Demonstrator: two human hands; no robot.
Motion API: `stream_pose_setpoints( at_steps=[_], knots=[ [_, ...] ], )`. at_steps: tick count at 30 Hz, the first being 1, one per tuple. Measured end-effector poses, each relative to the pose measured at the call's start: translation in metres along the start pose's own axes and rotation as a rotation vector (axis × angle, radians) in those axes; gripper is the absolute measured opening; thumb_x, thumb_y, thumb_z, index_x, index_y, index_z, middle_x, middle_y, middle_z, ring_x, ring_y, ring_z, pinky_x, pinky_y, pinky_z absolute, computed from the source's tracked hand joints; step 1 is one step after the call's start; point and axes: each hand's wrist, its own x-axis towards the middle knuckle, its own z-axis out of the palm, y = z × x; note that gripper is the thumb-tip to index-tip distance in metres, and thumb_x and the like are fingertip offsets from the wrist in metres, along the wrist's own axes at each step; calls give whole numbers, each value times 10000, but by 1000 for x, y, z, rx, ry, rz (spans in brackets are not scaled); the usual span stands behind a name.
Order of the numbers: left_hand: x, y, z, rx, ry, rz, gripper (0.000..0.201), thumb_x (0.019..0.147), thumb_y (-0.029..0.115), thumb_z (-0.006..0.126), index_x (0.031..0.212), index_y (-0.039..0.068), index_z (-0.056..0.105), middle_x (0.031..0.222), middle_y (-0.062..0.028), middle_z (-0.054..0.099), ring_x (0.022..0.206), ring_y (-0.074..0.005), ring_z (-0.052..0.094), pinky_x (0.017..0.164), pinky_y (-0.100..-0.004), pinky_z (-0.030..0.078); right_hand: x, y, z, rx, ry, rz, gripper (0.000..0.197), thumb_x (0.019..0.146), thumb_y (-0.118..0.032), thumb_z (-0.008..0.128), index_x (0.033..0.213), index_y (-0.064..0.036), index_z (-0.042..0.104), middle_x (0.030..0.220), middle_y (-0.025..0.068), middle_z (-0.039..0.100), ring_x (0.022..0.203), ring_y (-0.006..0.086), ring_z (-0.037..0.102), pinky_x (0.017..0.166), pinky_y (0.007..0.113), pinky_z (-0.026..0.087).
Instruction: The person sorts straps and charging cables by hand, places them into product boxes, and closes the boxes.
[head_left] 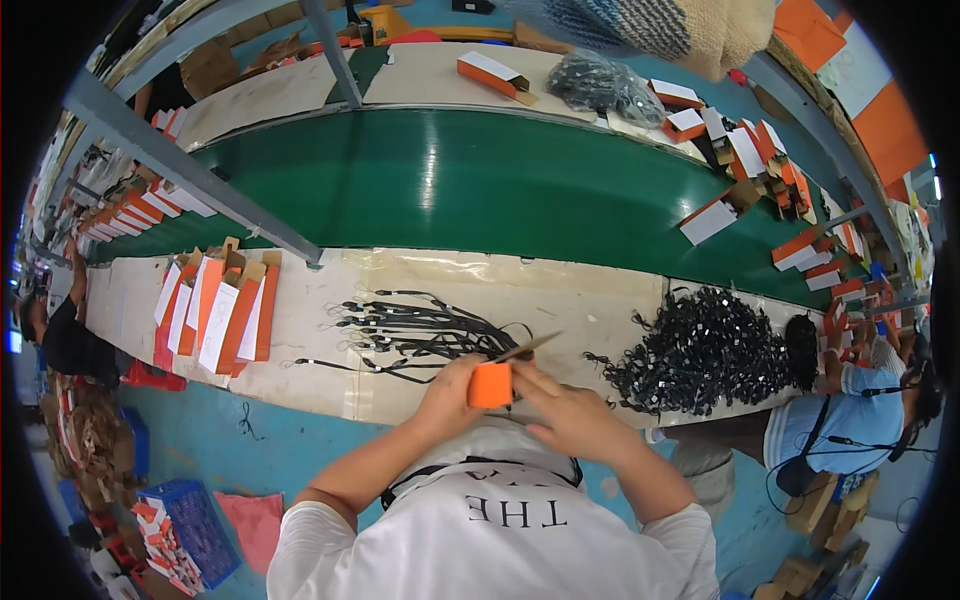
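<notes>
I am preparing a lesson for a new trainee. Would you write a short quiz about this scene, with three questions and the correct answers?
1. Which colour is the long belt beyond the worktable?
A) red
B) green
C) yellow

2. True or false: the large heap of black cords lies to the right of the right hand.

3. What does the left hand hold?

Key: 1. B. 2. True. 3. An orange box.
</notes>
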Motion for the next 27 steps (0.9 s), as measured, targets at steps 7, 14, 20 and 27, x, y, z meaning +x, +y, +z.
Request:
stream_pose_setpoints(
  at_steps=[7, 14, 20, 27],
  knots=[
    [17, -10, 19, -9, -20, 53, 547, 638, 63, 710, 1101, 32, 422, 1026, -169, 530, 937, -341, 534, 794, -378, 454, 21, 37, 1, 119, -257, 89, 547, 765, -150, 580, 1278, -98, 399, 1317, 95, 409, 902, 299, 581, 770, 364, 484],
    [63, -10, 22, 88, 42, 319, 558, 627, 69, 730, 1090, 11, 423, 1037, -197, 522, 921, -355, 533, 777, -370, 454, 32, 58, -16, -79, -128, -2, 501, 773, -140, 554, 1256, -129, 421, 1320, 66, 410, 793, 291, 610, 698, 339, 506],
    [98, -31, 10, -313, 212, -164, 611, 664, 112, 736, 1148, 2, 381, 1034, -185, 514, 926, -316, 563, 798, -354, 470, 63, 86, -44, 269, 581, 5, 762, 638, -115, 729, 1298, -65, 352, 1250, 123, 456, 977, 278, 538, 798, 332, 451],
    [153, -7, 8, 137, 269, 247, 639, 702, 183, 695, 1222, 4, 370, 1190, -215, 443, 1114, -386, 421, 966, -430, 324, 112, 211, -30, 483, 331, 445, 486, 696, -132, 716, 1125, -11, 522, 1046, 68, 568, 943, 171, 541, 839, 303, 437]
  ],
)
